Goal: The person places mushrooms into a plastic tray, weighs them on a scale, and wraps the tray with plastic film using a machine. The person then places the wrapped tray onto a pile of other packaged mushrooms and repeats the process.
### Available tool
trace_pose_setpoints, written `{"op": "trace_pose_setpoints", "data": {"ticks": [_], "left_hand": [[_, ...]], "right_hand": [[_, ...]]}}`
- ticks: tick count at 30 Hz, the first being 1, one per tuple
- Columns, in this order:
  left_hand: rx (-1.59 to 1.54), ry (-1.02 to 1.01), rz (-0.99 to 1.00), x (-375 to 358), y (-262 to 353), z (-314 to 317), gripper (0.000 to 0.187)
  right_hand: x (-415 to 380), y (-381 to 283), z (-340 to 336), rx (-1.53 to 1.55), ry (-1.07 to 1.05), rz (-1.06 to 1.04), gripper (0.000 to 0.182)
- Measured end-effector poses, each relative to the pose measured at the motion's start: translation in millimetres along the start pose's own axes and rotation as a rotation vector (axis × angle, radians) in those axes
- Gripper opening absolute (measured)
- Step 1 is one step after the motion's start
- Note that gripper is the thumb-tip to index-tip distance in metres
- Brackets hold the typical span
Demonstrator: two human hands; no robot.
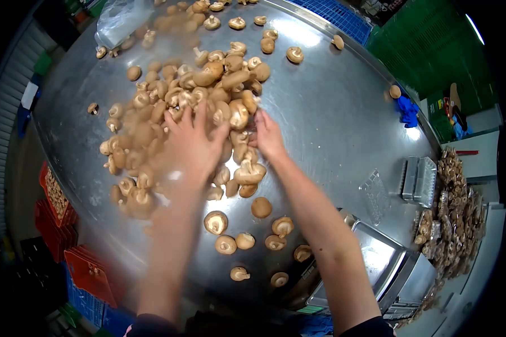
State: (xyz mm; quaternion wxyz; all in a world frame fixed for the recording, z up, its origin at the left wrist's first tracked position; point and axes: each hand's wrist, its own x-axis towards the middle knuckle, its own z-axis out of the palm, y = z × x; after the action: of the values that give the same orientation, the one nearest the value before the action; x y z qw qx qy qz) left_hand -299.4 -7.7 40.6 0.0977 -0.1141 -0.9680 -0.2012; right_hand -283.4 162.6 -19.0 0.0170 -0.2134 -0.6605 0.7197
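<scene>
A heap of brown shiitake mushrooms (216, 73) lies on a steel table (331, 112). My left hand (194, 146) rests on the near side of the heap, fingers spread over the caps and nothing gripped. At the heap's right edge, the fingers of my right hand (269, 135) are curled in, closed against a shiitake mushroom (249, 101); the fingertips are partly hidden. Loose mushrooms (261, 207) are scattered between my forearms. A lens smear blurs the left part of the heap.
Clear plastic trays (419, 181) and a single tray (374, 196) lie at right. A metal scale-like machine (376, 255) stands by my right forearm. Packed mushrooms (452, 213) are piled beyond. Red crates (93, 275) stand at lower left; a plastic bag (121, 22) lies at the far left.
</scene>
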Motion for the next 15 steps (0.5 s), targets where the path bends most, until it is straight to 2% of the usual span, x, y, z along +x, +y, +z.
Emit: {"op": "trace_pose_setpoints", "data": {"ticks": [1,2,3,6,9,11,15], "left_hand": [[0.067,-0.036,0.015,-10,10,-3,0.067],[0.032,0.044,0.080,-20,17,-1,0.070],[-0.075,0.069,0.117,-28,22,-3,0.070],[-0.004,-0.016,0.152,-58,42,-11,0.074],[-0.019,-0.118,0.162,-82,51,-29,0.075],[-0.256,-0.040,0.158,-97,45,-40,0.074],[-1.084,0.035,0.007,-130,27,-53,0.053]], "right_hand": [[-6,11,6,-0.018,0.056,0.018,0.037],[-11,26,11,0.146,0.075,0.016,0.034],[-22,29,16,0.125,0.139,-0.077,0.031],[-64,18,16,0.348,0.166,0.164,0.030],[-92,32,10,0.410,0.192,0.093,0.034],[-112,29,4,0.414,0.231,0.119,0.035],[-141,30,-8,0.452,0.283,0.067,0.036]]}}
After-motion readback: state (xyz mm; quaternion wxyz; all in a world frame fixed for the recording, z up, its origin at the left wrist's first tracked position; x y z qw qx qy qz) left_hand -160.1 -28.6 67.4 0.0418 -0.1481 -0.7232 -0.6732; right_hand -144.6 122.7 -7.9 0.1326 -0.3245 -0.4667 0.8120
